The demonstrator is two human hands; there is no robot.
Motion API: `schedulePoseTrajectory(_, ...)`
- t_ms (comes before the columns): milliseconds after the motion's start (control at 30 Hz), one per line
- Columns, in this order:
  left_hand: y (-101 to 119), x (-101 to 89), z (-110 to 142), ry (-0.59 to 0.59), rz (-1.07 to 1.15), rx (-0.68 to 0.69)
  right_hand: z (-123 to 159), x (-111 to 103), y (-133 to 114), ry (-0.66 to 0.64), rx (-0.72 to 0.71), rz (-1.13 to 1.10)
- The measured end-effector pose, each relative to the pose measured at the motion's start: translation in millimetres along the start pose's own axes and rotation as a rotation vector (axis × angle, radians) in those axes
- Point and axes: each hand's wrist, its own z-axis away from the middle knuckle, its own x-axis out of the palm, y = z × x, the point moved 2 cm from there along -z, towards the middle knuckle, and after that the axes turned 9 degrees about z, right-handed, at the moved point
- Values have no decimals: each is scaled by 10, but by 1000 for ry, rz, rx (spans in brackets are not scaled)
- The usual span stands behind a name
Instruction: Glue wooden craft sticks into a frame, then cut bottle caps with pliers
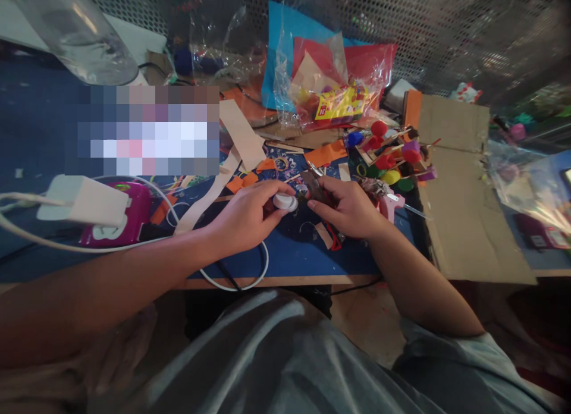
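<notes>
Tabletop (303, 263) of blue colour, w/ brown front edge, lies under both our hands. Our left hand (243, 215) pinches a small white round piece, prob. plastic (285, 201), betw. thumb and fingers, so this one is in the air, directly in front of us. Our right hand (350, 207) is closed on a flat dark brown piece (314, 189); its material we cannot tell. The two hands are apart, fingertips facing each other, w/ only a narrow gap.

Main relation: the white piece is to the L of the brown one, approx. same level in the view, just beside but seemingly not touching. Left hand is of course nearer to it. Being round, it shows no clear long axis; the brown piece seems to slope from upper L to lower R. A shiny metal tip (316, 168) shows just above it, but whether it belongs to the same obj. we cannot say.

To the R of the right hand is a pink plastic tool w/ clear stick, prob. a glue gun (393, 204); beyond it, a large brown cardboard sheet (473, 218). Far L, a white block-shaped charger (89, 203) sits by a magenta plastic socket box (141, 203).
</notes>
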Motion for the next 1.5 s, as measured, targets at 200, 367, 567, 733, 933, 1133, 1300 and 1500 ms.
schedulePoseTrajectory(200, -9, -6, -18, 46, 28, 92, 9, 1, -27, -54, 51, -60)
schedulePoseTrajectory(367, -21, -18, -42, 186, 275, 36, 40, 33, 47, -85, 138, -188)
schedulePoseTrajectory(567, 47, -26, -107, 251, 772, -129, 15, 60, 44, -18, 169, -432)
schedulePoseTrajectory(733, 115, -50, -84, 217, 835, -268, -18, -60, -126, 4, 224, -617)
schedulePoseTrajectory(933, 164, -65, -71, 204, 937, -345, 29, -225, -445, -265, 247, -766)
schedulePoseTrajectory(1133, 158, -55, -72, 210, 1055, -390, -4, 39, -307, -249, 331, -1050)
schedulePoseTrajectory(1300, 146, -73, -47, 152, 1119, -420, 31, 205, -216, -149, 298, -1161)
schedulePoseTrajectory(1500, 168, -33, -41, 145, 1050, -350, 101, 223, -243, -198, 294, -1246)
